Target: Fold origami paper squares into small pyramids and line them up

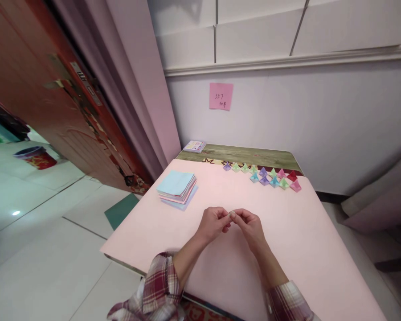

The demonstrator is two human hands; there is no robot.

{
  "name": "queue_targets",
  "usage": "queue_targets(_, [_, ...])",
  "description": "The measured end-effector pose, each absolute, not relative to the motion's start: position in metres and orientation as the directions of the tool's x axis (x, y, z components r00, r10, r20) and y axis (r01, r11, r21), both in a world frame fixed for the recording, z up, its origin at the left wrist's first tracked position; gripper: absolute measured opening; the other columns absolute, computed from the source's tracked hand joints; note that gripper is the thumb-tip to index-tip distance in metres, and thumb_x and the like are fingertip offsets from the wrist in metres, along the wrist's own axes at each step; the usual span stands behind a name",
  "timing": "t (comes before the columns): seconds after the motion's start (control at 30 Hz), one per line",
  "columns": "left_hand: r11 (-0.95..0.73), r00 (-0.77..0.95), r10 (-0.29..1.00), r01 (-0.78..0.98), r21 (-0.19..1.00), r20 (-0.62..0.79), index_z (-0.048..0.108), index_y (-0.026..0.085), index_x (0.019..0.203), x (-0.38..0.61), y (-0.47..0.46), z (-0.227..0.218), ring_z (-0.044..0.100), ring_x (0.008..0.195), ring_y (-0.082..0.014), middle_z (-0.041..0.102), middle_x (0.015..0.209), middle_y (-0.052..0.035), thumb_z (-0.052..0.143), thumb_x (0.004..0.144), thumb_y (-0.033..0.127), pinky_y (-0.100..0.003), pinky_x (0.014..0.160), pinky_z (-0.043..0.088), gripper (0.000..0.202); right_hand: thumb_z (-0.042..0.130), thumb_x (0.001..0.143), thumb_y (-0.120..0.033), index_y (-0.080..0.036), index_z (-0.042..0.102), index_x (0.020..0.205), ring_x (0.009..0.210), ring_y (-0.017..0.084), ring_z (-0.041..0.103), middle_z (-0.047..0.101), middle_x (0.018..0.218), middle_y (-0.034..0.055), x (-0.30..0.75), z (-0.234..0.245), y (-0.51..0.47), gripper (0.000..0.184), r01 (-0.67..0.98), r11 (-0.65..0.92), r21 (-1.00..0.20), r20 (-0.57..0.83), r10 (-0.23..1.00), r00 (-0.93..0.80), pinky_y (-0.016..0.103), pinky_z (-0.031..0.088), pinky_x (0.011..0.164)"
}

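My left hand [216,221] and my right hand [250,225] meet above the middle of the pink-covered table [297,240]. Thumbs and forefingers are pinched together, tip to tip. A pale speck shows between the fingertips, too small to name. Beyond my right hand stand two rows of small folded paper shapes in several colours, among them a red one [292,175], a pink one [296,185] and a purple one [227,166]. To the left of my left hand lies a stack of square coloured paper [177,183], light blue on top.
A small packet [194,146] lies at the table's far left corner. A pink note [221,96] is stuck on the wall behind. On the left are a curtain [137,67], a red-brown door [36,80], a green sheet [121,211] on the floor and a red bin [38,159].
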State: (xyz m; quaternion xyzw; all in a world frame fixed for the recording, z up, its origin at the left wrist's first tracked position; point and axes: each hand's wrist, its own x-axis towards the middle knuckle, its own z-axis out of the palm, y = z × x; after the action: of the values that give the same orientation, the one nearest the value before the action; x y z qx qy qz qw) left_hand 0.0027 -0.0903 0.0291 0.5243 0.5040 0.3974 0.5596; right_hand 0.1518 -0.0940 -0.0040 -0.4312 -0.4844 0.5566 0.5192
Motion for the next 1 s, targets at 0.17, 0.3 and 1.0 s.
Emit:
queue_targets(0.17, [0.188, 0.183, 0.964, 0.042, 0.981, -0.192, 0.063, 0.013, 0.068, 0.007, -0.092, 0.028, 0.06, 0.05, -0.0129, 0.064, 0.061, -0.0035, 0.073, 0.07, 0.046, -0.025, 0.053, 0.049, 0.034, 0.07, 0.077, -0.044, -0.02, 0.07, 0.075, 0.073, 0.019, 0.06, 0.069, 0.073, 0.0021, 0.155, -0.007, -0.093, 0.024, -0.098, 0.034, -0.995, 0.034, 0.999, -0.006, 0.031, 0.047, 0.073])
queue_targets(0.3, [0.258, 0.204, 0.948, -0.04, 0.965, -0.245, 0.062, 0.012, 0.074, 0.007, -0.091, 0.028, 0.062, 0.051, -0.0141, 0.067, 0.065, -0.0053, 0.075, 0.069, 0.04, -0.028, 0.055, 0.052, 0.031, 0.071, 0.075, -0.044, -0.02, 0.069, 0.072, 0.071, 0.017, 0.057, 0.065, 0.07, 0.0001, 0.156, -0.009, -0.092, 0.024, -0.141, 0.015, -0.99, 0.002, 0.996, 0.093, 0.03, 0.045, 0.071])
queue_targets(1.0, [0.05, 0.026, 0.999, -0.212, 0.976, -0.046, 0.06, 0.015, 0.077, 0.002, -0.089, 0.043, 0.054, 0.054, -0.0096, 0.058, 0.065, 0.0015, 0.07, 0.072, 0.029, -0.025, 0.057, 0.046, 0.018, 0.073, 0.07, -0.028, -0.02, 0.062, 0.075, 0.059, 0.01, 0.046, 0.055, 0.064, -0.0033, 0.157, -0.003, -0.091, 0.014, -0.598, -0.269, -0.755, -0.214, 0.963, -0.163, 0.021, 0.036, 0.056])
